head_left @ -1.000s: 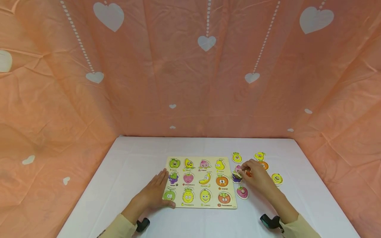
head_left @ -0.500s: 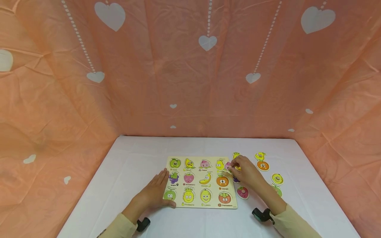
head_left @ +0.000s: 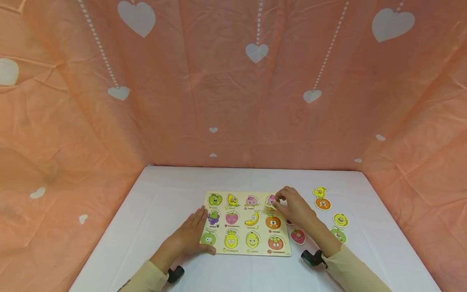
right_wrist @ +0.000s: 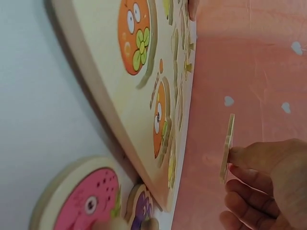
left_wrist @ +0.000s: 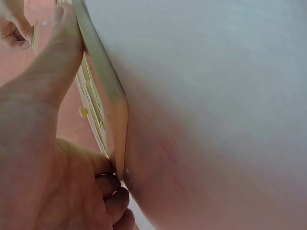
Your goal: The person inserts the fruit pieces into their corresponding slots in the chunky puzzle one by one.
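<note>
The right hand [head_left: 293,205] pinches a flat pink wooden piece [head_left: 270,200] by its back, holding it over the upper-right corner of a pale rectangular wooden board [head_left: 263,231] printed with cartoon fruit. And there's writing: "Strawberry", "Pineapple", "Lemon", "Persimmon"! Half a second ago that piece was at the board's right edge; now it's further in. The left hand [head_left: 189,233], fingers extended, rests against the board's left edge, unmoved. Right of the board, a pink strawberry piece [head_left: 298,237], orange round piece [head_left: 323,204] and green round piece [head_left: 338,235] lie on the white surface [head_left: 175,182].

heart-print cloth [head_left: 233,101] behind white tabletop [head_left: 164,198]
</note>
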Action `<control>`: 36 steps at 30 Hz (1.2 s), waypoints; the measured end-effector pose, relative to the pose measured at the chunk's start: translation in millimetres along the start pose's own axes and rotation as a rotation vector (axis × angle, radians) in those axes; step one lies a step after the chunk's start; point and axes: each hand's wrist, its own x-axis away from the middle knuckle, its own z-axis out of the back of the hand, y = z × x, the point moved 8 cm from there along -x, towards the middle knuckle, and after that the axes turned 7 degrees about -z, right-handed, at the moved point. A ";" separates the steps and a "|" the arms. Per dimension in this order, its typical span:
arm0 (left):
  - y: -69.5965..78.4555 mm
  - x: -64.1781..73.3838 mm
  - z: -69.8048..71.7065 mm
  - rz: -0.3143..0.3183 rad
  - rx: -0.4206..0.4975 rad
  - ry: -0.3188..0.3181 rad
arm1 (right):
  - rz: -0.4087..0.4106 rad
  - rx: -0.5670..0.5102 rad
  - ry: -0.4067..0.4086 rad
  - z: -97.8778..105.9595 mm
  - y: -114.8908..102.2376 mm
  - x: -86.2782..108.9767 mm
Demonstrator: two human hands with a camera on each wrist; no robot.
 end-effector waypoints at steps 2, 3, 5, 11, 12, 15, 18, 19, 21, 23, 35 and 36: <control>0.4 0.1 -0.6 -0.003 0.004 -0.003 | 0.003 -0.003 -0.004 -1.4 -1.7 -2.6; 0.5 0.0 -0.8 -0.004 0.004 -0.002 | 0.007 -0.003 -0.004 -2.2 -2.9 -3.9; -0.5 -0.5 -1.6 -0.003 0.002 -0.003 | 0.018 -0.001 -0.006 -3.8 -6.1 -6.6; -1.4 -1.1 -1.0 0.004 -0.004 -0.001 | 0.026 0.016 -0.025 -11.3 -13.4 -15.6; -1.2 -0.9 -0.7 0.004 -0.005 -0.002 | 0.031 0.019 -0.028 -12.7 -14.5 -17.0; -0.8 -0.6 0.0 0.002 -0.009 -0.002 | 0.043 0.024 -0.036 -17.2 -17.5 -20.9; -0.4 -0.2 0.4 0.001 -0.010 -0.002 | 0.058 0.017 -0.048 -22.0 -19.5 -25.4; -0.4 -0.3 0.7 0.001 -0.010 0.000 | 0.058 0.013 -0.053 -24.0 -19.5 -27.2; -0.3 -0.2 0.6 0.000 -0.012 0.001 | 0.066 0.019 -0.061 -27.7 -19.6 -30.6; -0.5 -0.3 0.0 -0.001 -0.018 -0.001 | 0.072 0.026 -0.070 -31.4 -19.7 -33.7; -3.3 -2.2 -2.8 -0.001 -0.024 0.000 | 0.072 0.063 -0.117 -45.7 -27.9 -43.7; -3.4 -2.2 -3.0 -0.001 -0.026 0.000 | 0.072 0.065 -0.118 -46.9 -28.1 -44.3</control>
